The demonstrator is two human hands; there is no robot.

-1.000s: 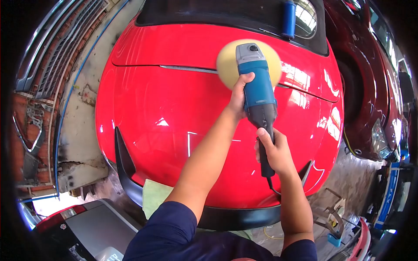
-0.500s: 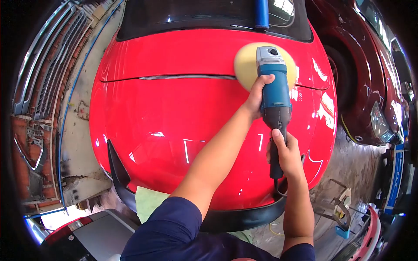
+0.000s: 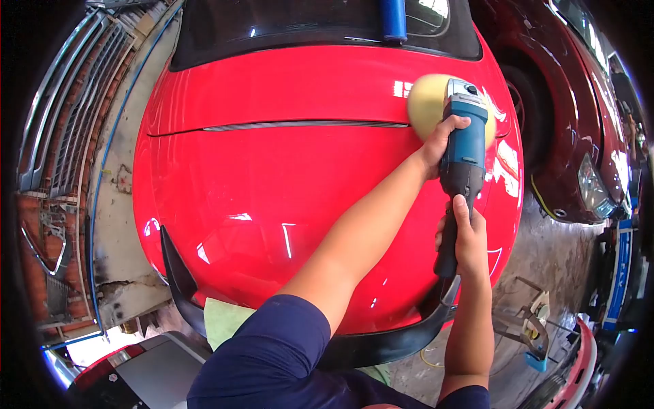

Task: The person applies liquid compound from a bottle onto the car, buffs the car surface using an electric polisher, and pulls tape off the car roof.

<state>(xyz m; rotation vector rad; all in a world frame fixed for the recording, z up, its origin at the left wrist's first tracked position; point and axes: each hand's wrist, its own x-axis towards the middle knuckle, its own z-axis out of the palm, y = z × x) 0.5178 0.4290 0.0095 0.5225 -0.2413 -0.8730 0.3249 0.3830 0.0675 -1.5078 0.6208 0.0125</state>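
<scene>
A blue and black car polisher (image 3: 466, 140) lies over the right side of a red car panel (image 3: 272, 170). Its round yellow foam pad (image 3: 426, 105) rests on the paint across the panel seam. My left hand (image 3: 439, 144) grips the blue body near the polisher's head, thumb on top. Around the black rear handle my right hand (image 3: 469, 235) is closed. The power cord comes out of the handle's end and runs down past the black bumper trim (image 3: 381, 344).
A blue cylinder (image 3: 393, 20) lies at the dark car window. To the right stands a dark red car (image 3: 562, 116). A pale green cloth (image 3: 225, 322) hangs by the bumper. Grilles (image 3: 75, 102) line the left wall, and a metal stand (image 3: 531, 320) is at lower right.
Both hands have moved the polisher to the right across the red panel, toward its right edge. The camera view has shifted slightly.
</scene>
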